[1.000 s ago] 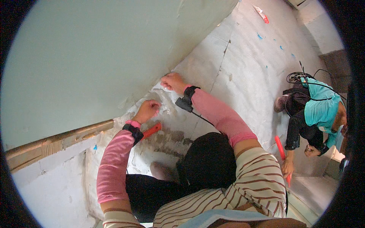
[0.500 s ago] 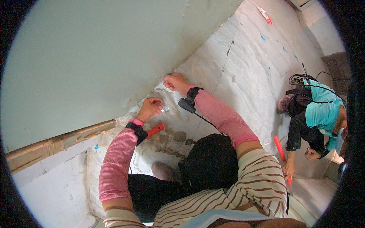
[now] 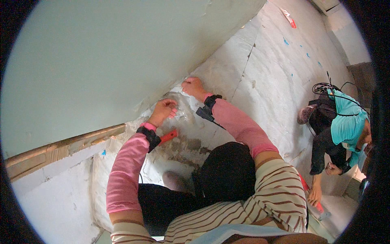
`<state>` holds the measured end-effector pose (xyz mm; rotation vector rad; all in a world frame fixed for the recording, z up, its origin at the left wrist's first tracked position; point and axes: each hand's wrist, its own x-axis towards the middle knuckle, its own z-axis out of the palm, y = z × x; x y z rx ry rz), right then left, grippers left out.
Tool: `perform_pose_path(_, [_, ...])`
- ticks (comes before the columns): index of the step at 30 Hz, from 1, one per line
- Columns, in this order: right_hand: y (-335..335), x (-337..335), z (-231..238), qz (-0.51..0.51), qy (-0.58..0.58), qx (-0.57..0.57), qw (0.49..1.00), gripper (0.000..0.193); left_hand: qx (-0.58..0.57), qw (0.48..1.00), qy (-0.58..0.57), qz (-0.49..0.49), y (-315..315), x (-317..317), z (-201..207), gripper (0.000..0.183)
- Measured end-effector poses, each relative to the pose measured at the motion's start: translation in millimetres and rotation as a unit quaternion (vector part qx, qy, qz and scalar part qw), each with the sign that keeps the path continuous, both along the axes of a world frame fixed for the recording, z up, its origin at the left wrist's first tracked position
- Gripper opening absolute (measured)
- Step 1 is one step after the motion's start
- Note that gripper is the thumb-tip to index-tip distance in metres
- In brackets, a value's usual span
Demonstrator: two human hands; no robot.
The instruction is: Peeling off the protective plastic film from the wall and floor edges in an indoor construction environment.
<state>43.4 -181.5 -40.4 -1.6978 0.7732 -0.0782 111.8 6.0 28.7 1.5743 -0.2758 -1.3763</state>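
Note:
My left hand (image 3: 163,110) is closed, fingers curled and pressed together, low against the pale green wall panel (image 3: 101,61). A small whitish bit shows at its fingertips; what it pinches cannot be made out. Farther along the same edge, my right hand (image 3: 194,88) is also closed, its fingertips at the seam where panel meets floor. Whatever it grips is hidden by the fingers. Between the hands runs a thin whitish, shiny film-like material (image 3: 183,106) along the panel's foot. A red-handled tool (image 3: 168,136) lies on the floor beside my left wrist, partly covered by it.
On the right a co-worker in a turquoise top (image 3: 345,118) crouches, one hand on a red-handled tool (image 3: 319,206). A wooden strip (image 3: 65,148) borders the panel's lower left. Blue scraps (image 3: 286,41) and a red-and-white packet (image 3: 291,22) lie on the grey floor (image 3: 268,81).
Both my hands have shifted slightly along the panel's foot, up and to the right, still closed. The co-worker's hand and red-handled tool have moved lower and to the right.

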Motion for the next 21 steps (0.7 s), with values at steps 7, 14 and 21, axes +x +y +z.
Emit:
perform_pose_path(7, [20.3, 4.4, 52.0, -0.093, -0.026, 0.309, 0.946, 0.017, 0.043, 0.999, -0.013, 0.012, 18.0, 7.3, -0.5, 0.017])
perform_pose_path(14, [-11.2, 7.6, 5.3, 0.05, -0.06, 0.079, 0.994, 0.029, 0.042, 0.999, 0.003, -0.01, -9.4, -9.5, -1.3, 0.016])
perform_pose_path(21, [4.9, 7.9, 14.2, 0.023, 0.005, 0.101, 0.995, 0.016, 0.039, 0.999, -0.01, 0.023, -1.2, -2.8, 1.3, 0.016])
